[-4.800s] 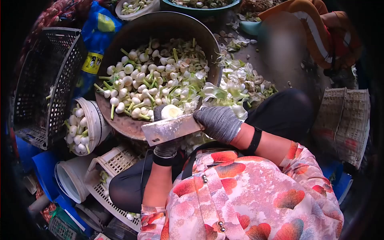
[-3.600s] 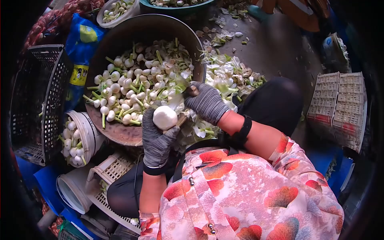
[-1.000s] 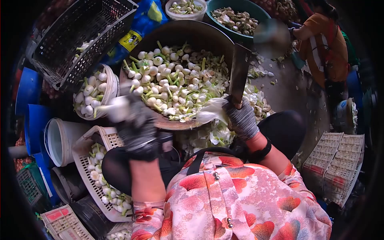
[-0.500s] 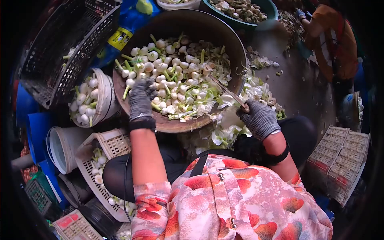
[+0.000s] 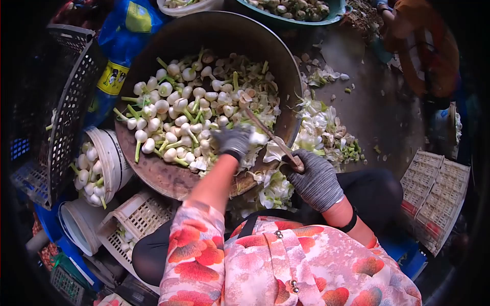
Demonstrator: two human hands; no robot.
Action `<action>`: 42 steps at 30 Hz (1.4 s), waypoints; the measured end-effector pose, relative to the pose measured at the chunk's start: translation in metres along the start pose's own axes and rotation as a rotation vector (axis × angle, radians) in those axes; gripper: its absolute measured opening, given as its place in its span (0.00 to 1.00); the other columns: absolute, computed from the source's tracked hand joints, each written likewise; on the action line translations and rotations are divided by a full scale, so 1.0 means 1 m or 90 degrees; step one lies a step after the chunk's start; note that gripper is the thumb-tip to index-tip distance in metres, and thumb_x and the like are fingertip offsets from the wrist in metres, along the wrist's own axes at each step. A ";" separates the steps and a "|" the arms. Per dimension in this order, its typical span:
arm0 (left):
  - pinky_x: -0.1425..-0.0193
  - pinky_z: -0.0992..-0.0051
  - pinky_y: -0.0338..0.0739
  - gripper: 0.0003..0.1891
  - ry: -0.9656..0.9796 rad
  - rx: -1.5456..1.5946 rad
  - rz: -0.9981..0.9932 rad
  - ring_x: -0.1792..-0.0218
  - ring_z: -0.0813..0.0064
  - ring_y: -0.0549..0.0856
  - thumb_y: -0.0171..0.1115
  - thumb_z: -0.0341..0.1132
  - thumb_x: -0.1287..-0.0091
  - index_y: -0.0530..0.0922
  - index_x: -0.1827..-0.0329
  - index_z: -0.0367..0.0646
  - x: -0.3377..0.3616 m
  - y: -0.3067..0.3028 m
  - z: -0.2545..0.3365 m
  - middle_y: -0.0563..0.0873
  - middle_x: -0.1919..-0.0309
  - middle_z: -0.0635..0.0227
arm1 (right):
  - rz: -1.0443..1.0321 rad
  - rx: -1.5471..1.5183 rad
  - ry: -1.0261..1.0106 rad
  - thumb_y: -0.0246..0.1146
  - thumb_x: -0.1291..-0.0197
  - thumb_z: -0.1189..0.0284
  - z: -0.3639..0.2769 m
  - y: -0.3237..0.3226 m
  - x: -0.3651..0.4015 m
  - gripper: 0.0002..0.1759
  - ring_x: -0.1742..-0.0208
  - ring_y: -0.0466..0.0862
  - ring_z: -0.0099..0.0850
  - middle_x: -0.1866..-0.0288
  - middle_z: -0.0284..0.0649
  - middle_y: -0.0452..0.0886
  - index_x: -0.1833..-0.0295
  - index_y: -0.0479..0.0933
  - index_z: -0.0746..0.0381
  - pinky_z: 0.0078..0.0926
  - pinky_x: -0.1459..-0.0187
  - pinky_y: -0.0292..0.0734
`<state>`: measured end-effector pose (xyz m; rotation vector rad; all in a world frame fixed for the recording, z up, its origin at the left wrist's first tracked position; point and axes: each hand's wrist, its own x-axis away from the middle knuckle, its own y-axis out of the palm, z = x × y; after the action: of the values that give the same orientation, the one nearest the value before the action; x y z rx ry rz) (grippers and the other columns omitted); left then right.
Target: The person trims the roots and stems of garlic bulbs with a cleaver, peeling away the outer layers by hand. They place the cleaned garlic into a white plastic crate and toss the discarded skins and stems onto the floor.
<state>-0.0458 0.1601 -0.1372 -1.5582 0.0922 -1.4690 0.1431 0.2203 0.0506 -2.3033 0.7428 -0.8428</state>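
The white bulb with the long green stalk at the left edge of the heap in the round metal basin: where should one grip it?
Probably by the green stalk, coming from the near left: it lies free on the bare bottom of the round metal basin, while other bulbs crowd the white bulb head.

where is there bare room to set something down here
Bare patches: the near-left floor of the pan, between the bulb pile and its rim; and the ground between the peel heap and the white crates. Crowded: the pan's middle, under the left hand and knife, and the left side, packed with buckets and baskets.
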 end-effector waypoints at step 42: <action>0.40 0.63 0.73 0.26 0.014 0.405 0.117 0.47 0.49 0.79 0.64 0.33 0.40 0.67 0.38 0.43 0.027 0.046 -0.046 0.79 0.48 0.48 | 0.161 -0.616 0.068 0.64 0.36 0.68 0.010 -0.014 -0.002 0.14 0.62 0.81 0.20 0.63 0.35 0.83 0.51 0.76 0.67 0.19 0.57 0.76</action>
<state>-0.0514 0.0923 -0.1562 -0.9870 -0.1991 -1.2098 0.1525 0.2344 0.0526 -2.8636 1.7379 -0.5373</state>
